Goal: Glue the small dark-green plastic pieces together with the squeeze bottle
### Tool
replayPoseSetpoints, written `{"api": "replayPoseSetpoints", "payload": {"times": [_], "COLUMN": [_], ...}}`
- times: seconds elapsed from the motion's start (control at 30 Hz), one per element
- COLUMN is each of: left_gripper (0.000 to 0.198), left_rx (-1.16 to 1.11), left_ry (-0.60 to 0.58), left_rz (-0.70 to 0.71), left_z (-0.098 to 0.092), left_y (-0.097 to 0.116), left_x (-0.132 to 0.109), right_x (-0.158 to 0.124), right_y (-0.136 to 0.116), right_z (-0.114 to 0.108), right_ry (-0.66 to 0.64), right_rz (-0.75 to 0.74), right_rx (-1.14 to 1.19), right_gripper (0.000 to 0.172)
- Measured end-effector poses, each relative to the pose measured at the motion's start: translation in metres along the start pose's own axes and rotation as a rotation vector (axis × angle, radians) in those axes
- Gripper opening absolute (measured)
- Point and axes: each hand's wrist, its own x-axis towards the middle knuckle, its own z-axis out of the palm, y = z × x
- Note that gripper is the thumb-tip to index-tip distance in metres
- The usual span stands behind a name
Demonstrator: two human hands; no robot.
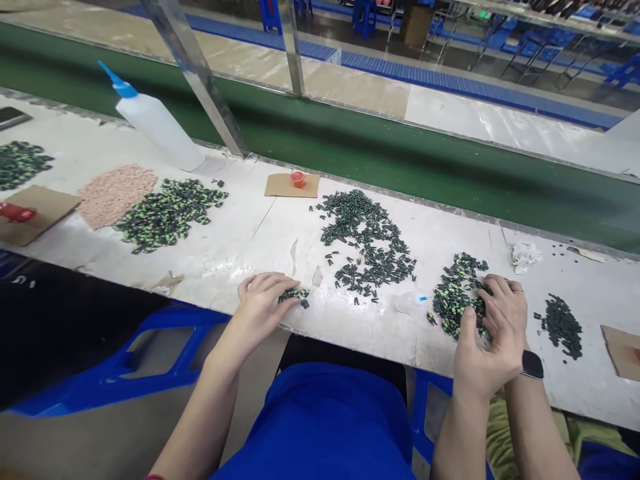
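Note:
My left hand [265, 305] rests at the table's front edge, fingers stretched and thumb apart, curved around a small cluster of dark pieces [299, 293] with green marks. My right hand [487, 353] is over the front of a pile of small black-and-green pieces [449, 293], its thumb raised and fingers apart. Whether its fingertips touch any pieces is hidden. Another person's hand [511, 303], with a watch at the wrist, reaches into the same pile just behind mine. A larger spread of small dark green pieces [357, 217] lies between my hands.
A small clear bottle [411, 303] with a blue tip lies beside the pile. Farther off are a red cap [298, 179] on cardboard [275, 186], a large white bottle [160, 130], pink pieces [117, 193] and more dark pieces [563, 325]. A metal post [200, 80] stands behind.

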Motion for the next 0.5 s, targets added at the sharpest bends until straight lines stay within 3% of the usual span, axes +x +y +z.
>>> {"api": "replayPoseSetpoints", "payload": {"times": [0.13,0.23,0.4,0.5], "left_gripper": [0.015,0.016,0.021,0.021], "left_rx": [0.045,0.077,0.106,0.063], "left_ry": [-0.045,-0.054,-0.069,-0.077], "left_rz": [0.092,0.165,0.229,0.239], "left_z": [0.007,0.009,0.015,0.021], "left_y": [0.006,0.008,0.002,0.003], "left_x": [0.001,0.001,0.001,0.004], "right_x": [0.0,-0.012,-0.021,-0.02], "right_y": [-0.004,-0.005,-0.005,-0.008], "right_z": [0.009,0.024,0.038,0.033], "right_ry": [-0.2,-0.303,-0.378,-0.472], "right_rz": [-0.192,-0.254,-0.199,-0.057], "right_rx": [-0.048,-0.091,0.0,0.223], "right_gripper": [0.046,0.059,0.026,0.022]}}
